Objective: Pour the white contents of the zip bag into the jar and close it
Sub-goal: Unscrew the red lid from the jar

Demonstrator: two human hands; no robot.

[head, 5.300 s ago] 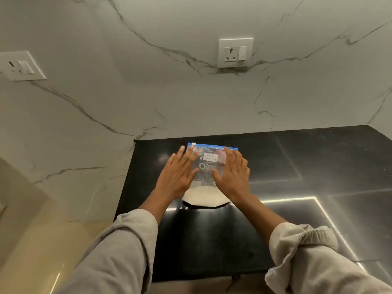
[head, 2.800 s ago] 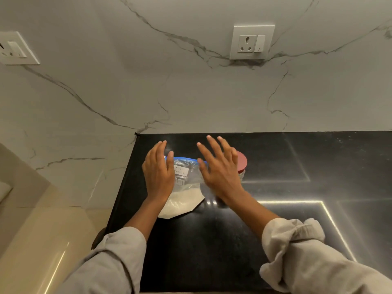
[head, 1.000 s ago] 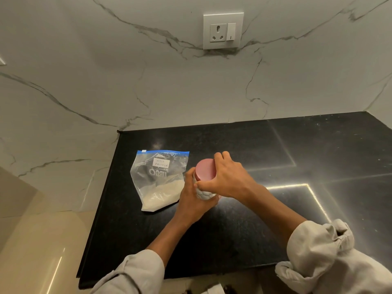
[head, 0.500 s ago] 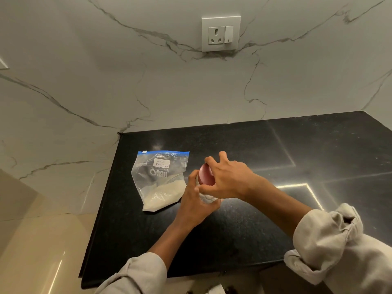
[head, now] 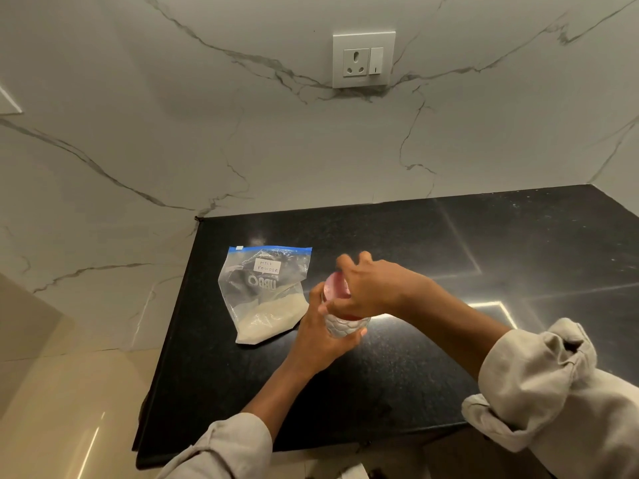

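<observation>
- Jar point(head: 344, 326) stands on the black counter point(head: 397, 385), just right of the bag point(head: 264, 293).
- Left hand point(head: 321, 337) wraps its glass body, fingers clenched round it.
- Right hand point(head: 370, 288) grips the pink lid point(head: 335, 288) from above.
- Bag lies flat, white powder point(head: 266, 321) settled in its near end.

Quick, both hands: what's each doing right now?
Left hand: closed around the jar body.
Right hand: gripping the pink lid on top.

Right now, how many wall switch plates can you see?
2: one socket plate on the marble wall behind the counter, and a second plate cut off at the left edge.
</observation>
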